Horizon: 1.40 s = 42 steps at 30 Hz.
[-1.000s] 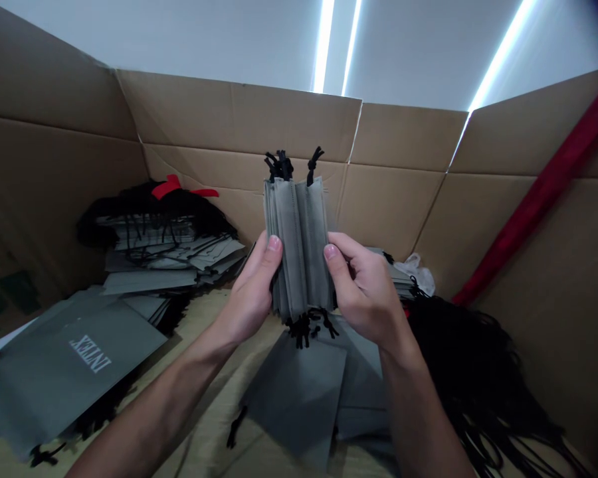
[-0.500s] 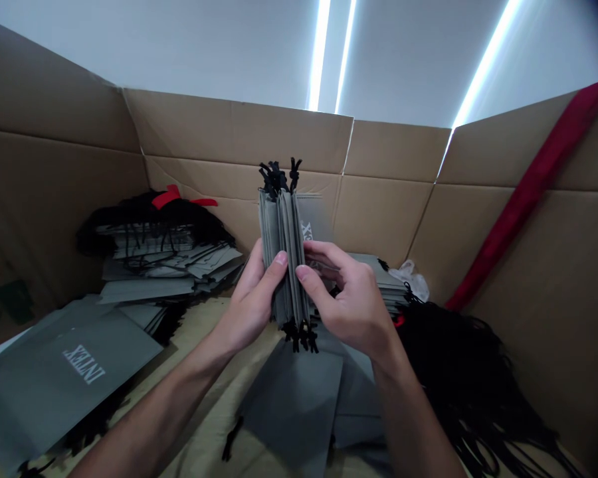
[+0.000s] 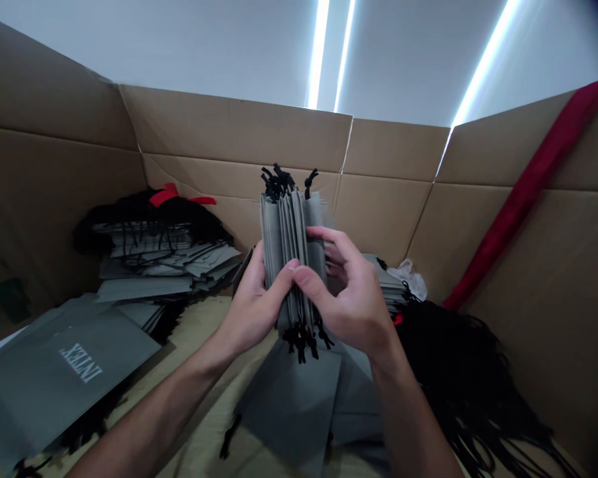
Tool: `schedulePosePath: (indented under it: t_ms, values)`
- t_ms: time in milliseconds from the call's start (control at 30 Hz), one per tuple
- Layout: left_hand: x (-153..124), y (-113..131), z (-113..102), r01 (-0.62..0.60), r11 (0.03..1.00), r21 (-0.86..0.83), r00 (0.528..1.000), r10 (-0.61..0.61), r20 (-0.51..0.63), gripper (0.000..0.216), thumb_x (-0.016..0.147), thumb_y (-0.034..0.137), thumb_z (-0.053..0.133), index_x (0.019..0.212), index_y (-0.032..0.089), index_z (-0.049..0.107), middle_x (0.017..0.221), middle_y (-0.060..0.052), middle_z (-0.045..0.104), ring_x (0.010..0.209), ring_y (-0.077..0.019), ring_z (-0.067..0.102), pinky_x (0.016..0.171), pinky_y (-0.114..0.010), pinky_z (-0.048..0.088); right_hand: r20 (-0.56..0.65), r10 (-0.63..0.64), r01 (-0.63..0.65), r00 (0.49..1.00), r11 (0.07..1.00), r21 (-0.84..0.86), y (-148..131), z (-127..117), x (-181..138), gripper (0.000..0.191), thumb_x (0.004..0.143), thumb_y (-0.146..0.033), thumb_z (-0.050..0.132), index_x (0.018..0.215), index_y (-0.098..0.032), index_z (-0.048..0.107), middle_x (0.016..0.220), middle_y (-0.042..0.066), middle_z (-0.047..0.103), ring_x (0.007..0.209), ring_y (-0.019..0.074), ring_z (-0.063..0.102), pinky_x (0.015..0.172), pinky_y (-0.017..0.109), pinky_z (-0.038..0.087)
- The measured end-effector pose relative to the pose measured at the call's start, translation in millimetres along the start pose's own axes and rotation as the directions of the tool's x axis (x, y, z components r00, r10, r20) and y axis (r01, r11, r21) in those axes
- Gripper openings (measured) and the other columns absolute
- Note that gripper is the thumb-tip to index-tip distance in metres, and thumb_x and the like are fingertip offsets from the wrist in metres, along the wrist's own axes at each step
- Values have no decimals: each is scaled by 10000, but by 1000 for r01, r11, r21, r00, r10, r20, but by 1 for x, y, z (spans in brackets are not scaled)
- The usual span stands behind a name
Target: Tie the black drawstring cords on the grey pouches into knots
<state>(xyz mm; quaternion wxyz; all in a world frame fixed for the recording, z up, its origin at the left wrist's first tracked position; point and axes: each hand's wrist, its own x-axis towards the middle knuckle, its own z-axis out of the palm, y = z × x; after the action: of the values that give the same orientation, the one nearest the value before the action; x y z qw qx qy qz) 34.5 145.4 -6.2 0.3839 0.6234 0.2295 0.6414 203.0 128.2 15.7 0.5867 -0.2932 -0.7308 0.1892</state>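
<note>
A stack of grey drawstring bags (image 3: 289, 226) stands on edge between my hands, black knotted cord ends sticking out at top and bottom. My left hand (image 3: 256, 299) wraps its left side, thumb pressed across the near edges. On the right, my right hand (image 3: 351, 292) grips the stack with its thumb at the edges and its fingers behind the bags; those fingertips are partly hidden. The two thumbs meet near the middle. Below the hands lies a loose grey bag (image 3: 292, 405) with a black cord end at its left.
Cardboard walls (image 3: 239, 123) enclose the work surface. At left are a printed grey bag (image 3: 80, 358) and a bag pile (image 3: 164, 265) topped with black cords and a red strip. At right lie a black cord bundle (image 3: 463, 372), more stacked bags (image 3: 391, 292) and a dark red strap (image 3: 528, 192).
More bag edges have fanned to the right within the stack, and the printed face behind it is now covered. My left thumb has shifted right to meet the right thumb.
</note>
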Motion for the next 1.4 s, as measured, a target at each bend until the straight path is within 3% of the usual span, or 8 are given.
schedulePosePath:
  t_ms: [233,433,533,700,767,933,1233,1400]
  values:
    - [-2,10,1,-29,999,30,1000,29,9,492,1066,488,784,1428,207,605,1383,-93,752,1295,-279,716,1150,-393,600,-66,-29,32,997,998,47,-3,4,-1,634,1118,-205,561,1684,-357,317,1390,84,787,1143,259,823,1012,474,695]
    - [-5,11,5,-103,992,79,994,100,34,472,1080,452,770,1441,213,583,1404,-96,735,1324,-292,713,1170,-402,584,-78,-50,45,996,996,-73,-3,2,1,358,1084,-381,701,1428,-312,625,1316,86,769,1094,274,788,895,433,694]
    - [-6,10,7,-147,980,136,989,143,40,483,1080,413,768,1457,190,565,1425,-116,717,1338,-287,703,1183,-388,572,-108,-7,6,994,1000,-5,0,3,1,443,998,-397,835,1378,-309,624,1236,76,780,1000,257,791,812,387,687]
    - [-7,11,7,-155,971,180,986,139,98,459,1094,370,746,1469,197,546,1420,-110,720,1345,-280,706,1196,-383,573,-142,-28,35,990,998,46,4,1,2,354,1058,-240,672,1364,-319,512,1027,24,747,836,209,749,717,349,631]
    - [-8,11,7,-156,971,183,984,138,111,439,1106,357,730,1475,204,549,1429,-102,713,1366,-275,693,1214,-381,560,-170,-69,76,983,997,34,3,1,3,400,1057,-204,628,1400,-332,468,1047,17,732,843,209,738,737,360,621]
    - [-12,10,5,-147,975,169,981,121,154,466,1117,348,711,1543,254,546,1521,-90,657,1416,-295,648,1237,-401,539,-161,-119,91,980,981,-173,0,3,2,246,1035,-332,736,1264,-315,650,1109,31,709,830,212,662,749,393,576]
    - [-16,10,1,-83,988,131,985,61,162,478,1209,508,505,1638,304,559,1591,-58,632,1465,-323,575,1275,-433,474,-182,-109,84,977,986,-141,2,1,1,411,1034,-230,649,1406,-332,506,1056,35,691,823,238,694,752,426,607]
    - [-15,12,2,-125,973,195,979,89,182,485,1209,465,541,1669,309,519,1612,-51,618,1470,-297,572,1242,-389,482,-133,-110,89,985,983,-160,-4,0,1,212,1102,-359,640,1308,-310,651,1106,40,726,855,224,690,813,424,605]
